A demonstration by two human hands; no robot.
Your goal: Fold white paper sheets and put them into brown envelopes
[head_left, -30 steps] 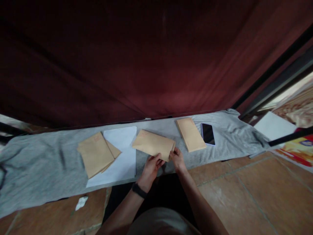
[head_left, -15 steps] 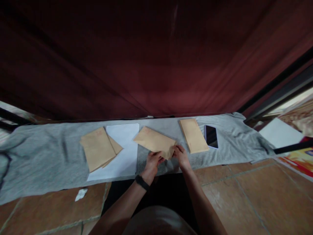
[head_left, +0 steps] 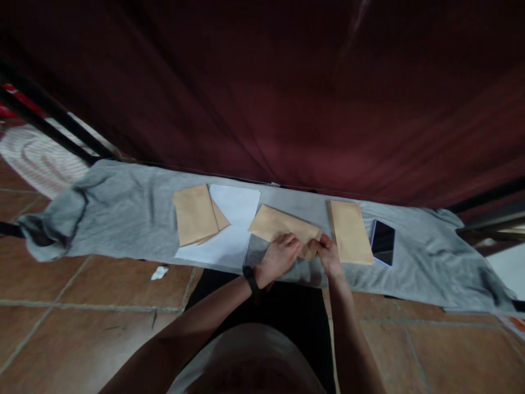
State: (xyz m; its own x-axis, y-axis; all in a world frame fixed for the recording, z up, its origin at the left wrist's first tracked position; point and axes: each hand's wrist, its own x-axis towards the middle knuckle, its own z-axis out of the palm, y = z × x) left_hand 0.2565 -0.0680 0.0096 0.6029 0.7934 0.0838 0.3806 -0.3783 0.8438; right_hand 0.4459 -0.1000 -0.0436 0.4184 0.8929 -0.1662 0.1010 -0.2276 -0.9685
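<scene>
A tan paper envelope (head_left: 283, 223) lies slantwise in front of me on a grey cloth. At its right end, my right hand (head_left: 328, 254) pinches the paper near the flap. My left hand (head_left: 281, 257), with a dark band on the wrist, is over the envelope's near edge. Its fingers are curled together against the paper; the fingertips are partly hidden. To the left, several tan envelopes (head_left: 194, 216) lie stacked askew on white paper sheets (head_left: 235, 210). A neat stack of tan envelopes (head_left: 351, 232) lies just right of my right hand.
A phone (head_left: 383, 242) lies beyond the right stack. The grey cloth (head_left: 135, 219) covers the long, narrow surface. A dark red curtain (head_left: 262, 109) hangs along its far side. On the tiled floor (head_left: 102, 284) is a crumpled white scrap (head_left: 159, 272). Dark bars stand at both sides.
My left hand has shifted from the envelope's near edge to over its right part, knuckles up. My right hand stays at the right end. The whole view has turned.
</scene>
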